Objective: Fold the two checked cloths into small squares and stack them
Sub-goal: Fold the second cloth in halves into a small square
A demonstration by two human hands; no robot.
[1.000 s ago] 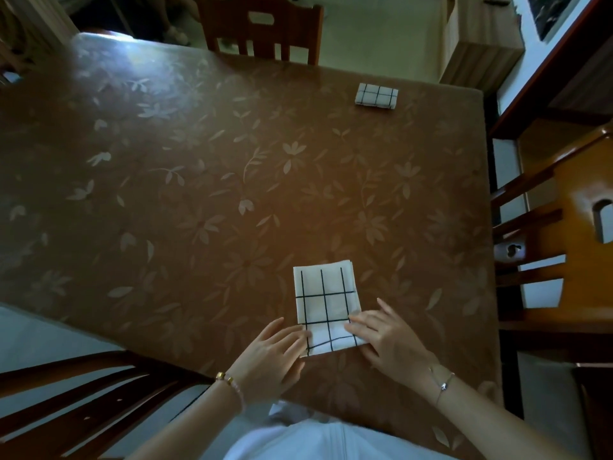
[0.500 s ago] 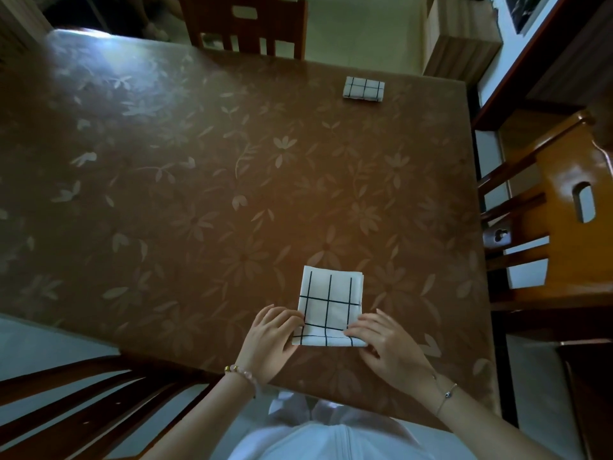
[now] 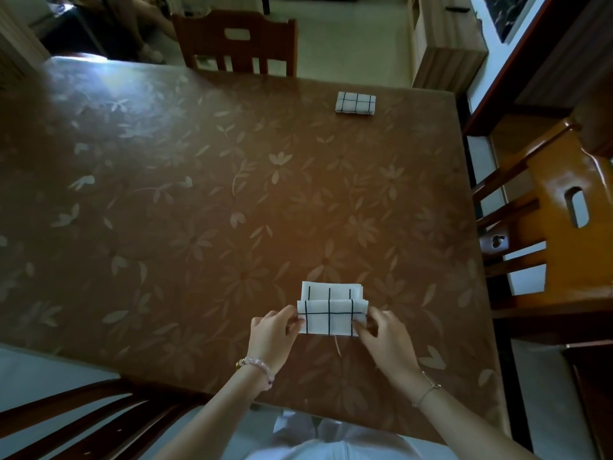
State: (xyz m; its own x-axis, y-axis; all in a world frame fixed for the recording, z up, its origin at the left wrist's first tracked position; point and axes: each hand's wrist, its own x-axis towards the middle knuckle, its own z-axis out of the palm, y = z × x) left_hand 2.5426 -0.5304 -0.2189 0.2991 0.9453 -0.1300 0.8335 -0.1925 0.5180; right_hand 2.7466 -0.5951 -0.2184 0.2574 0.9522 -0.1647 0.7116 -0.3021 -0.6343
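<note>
A white cloth with black checks (image 3: 330, 310) lies near the front edge of the brown flowered table (image 3: 199, 210). Its near half is lifted and turned over towards the far half. My left hand (image 3: 272, 336) pinches the lifted flap at its left corner. My right hand (image 3: 384, 340) pinches the same flap at its right corner. A second checked cloth (image 3: 355, 102) lies folded into a small rectangle near the table's far right edge, away from both hands.
Wooden chairs stand at the far side (image 3: 235, 44), at the right (image 3: 547, 234) and at the near left (image 3: 83, 423). A wooden cabinet (image 3: 441, 44) stands beyond the table's far right corner.
Both hands have taken hold of the near edge of the cloth and lifted it up and away from me, folding it over the far half. The camera has tilted.
</note>
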